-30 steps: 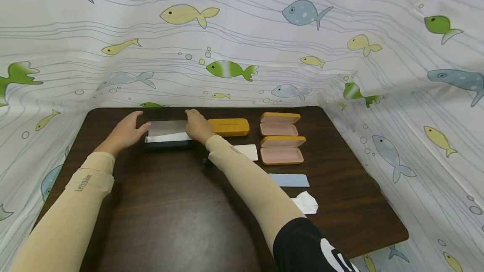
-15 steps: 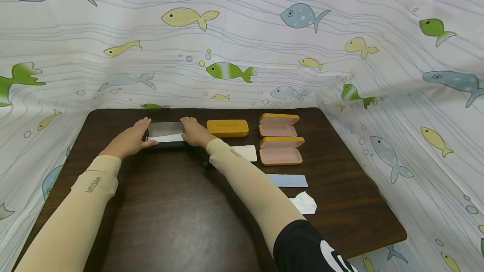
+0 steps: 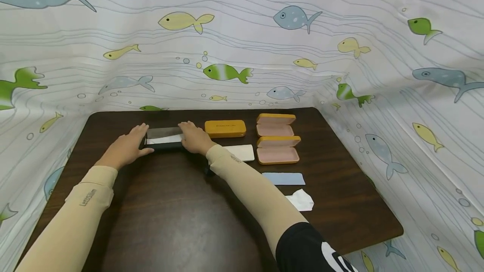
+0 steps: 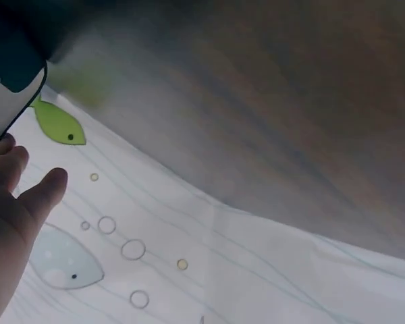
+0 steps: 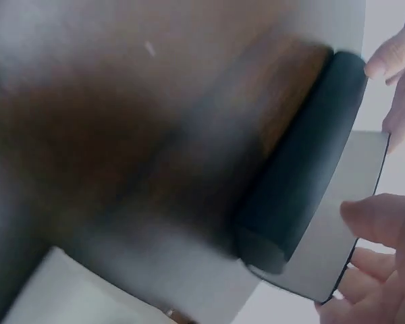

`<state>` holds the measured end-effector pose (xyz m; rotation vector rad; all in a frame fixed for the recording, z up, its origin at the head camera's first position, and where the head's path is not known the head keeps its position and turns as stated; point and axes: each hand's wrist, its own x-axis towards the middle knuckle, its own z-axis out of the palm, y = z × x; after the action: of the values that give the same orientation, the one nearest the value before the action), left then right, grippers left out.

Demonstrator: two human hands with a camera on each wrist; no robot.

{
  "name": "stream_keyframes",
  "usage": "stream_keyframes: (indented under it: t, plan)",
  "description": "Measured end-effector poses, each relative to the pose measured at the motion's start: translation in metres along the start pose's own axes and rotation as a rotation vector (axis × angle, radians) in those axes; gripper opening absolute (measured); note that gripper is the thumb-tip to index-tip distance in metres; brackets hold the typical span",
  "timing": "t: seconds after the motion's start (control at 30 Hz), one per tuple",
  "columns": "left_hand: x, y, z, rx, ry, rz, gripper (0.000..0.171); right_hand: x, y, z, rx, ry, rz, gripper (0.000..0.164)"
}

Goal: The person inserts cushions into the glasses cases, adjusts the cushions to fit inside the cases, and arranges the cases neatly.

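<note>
A dark eyeglass case (image 3: 164, 146) lies open at the back left of the table, its grey-lined lid raised and a strip of white cloth (image 3: 165, 139) inside. My left hand (image 3: 124, 146) grips the left end, thumb toward the front and fingers by the lid. At the other end, my right hand (image 3: 195, 138) holds the case. The right wrist view shows the right thumb (image 5: 374, 217) on the lid's lining and the fingers behind the lid. In the left wrist view, the left fingertips reach the edge of the case (image 4: 17, 74).
A closed yellow glasses case (image 3: 225, 129) stands right of the dark one. Farther right are two open yellow cases (image 3: 276, 130) (image 3: 278, 155) with pink linings. A white flat piece (image 3: 242, 153), a light blue cloth (image 3: 284, 178) and a crumpled white cloth (image 3: 301, 200) lie nearer.
The left hand, earlier apart from the case at its left, has come in and taken hold of that end. The lid now shows less height in the head view.
</note>
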<state>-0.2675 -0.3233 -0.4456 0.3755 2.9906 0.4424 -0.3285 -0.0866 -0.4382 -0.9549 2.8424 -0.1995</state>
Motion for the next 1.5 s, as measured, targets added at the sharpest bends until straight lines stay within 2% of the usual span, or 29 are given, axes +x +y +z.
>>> stream_keyframes:
  t: [0.1, 0.23, 0.37, 0.47, 0.73, 0.87, 1.0, 1.07, 1.13, 1.2, 1.37, 1.43, 1.5]
  plan:
    - [-0.014, 0.006, 0.004, 0.040, 0.011, 0.001, 0.086, -0.014, -0.009, 0.005, -0.101, -0.045, 0.006, 0.062]
    - [-0.031, 0.017, 0.010, 0.076, -0.009, 0.004, 0.081, -0.031, -0.019, 0.011, -0.213, -0.186, 0.005, 0.071]
    - [-0.038, 0.028, 0.015, 0.061, -0.039, -0.002, 0.083, -0.039, -0.023, 0.015, -0.287, -0.257, 0.006, 0.076]
    - [-0.040, 0.032, 0.017, 0.046, -0.049, -0.016, 0.084, -0.040, -0.022, 0.016, -0.288, -0.251, -0.004, 0.076]
    - [-0.038, 0.036, 0.018, 0.037, -0.083, -0.041, 0.085, -0.034, -0.007, 0.014, -0.202, -0.233, -0.078, 0.077]
    - [-0.034, 0.038, 0.015, 0.022, -0.088, -0.032, 0.081, -0.030, -0.001, 0.014, -0.196, -0.168, -0.068, 0.068]
    - [-0.037, 0.037, 0.015, 0.014, -0.089, -0.043, 0.076, -0.030, -0.002, 0.017, -0.143, -0.123, -0.074, 0.059]
    - [-0.039, 0.037, 0.016, 0.032, -0.058, -0.048, 0.073, -0.032, -0.005, 0.018, -0.121, -0.108, -0.081, 0.057]
    - [-0.041, 0.039, 0.017, 0.055, 0.001, -0.049, 0.067, -0.035, -0.007, 0.018, -0.118, -0.092, -0.079, 0.056]
    - [-0.041, 0.043, 0.017, 0.061, 0.082, -0.052, 0.059, -0.039, -0.007, 0.018, -0.125, -0.077, -0.068, 0.055]
    - [-0.042, 0.065, 0.010, 0.020, 0.307, -0.084, 0.034, -0.054, -0.006, 0.012, -0.110, -0.051, -0.072, 0.055]
    - [-0.041, 0.074, 0.008, 0.001, 0.350, -0.097, 0.028, -0.062, -0.004, 0.010, -0.088, -0.040, -0.080, 0.055]
    - [-0.038, 0.082, 0.008, -0.023, 0.346, -0.108, 0.026, -0.070, -0.001, 0.009, -0.052, -0.029, -0.093, 0.054]
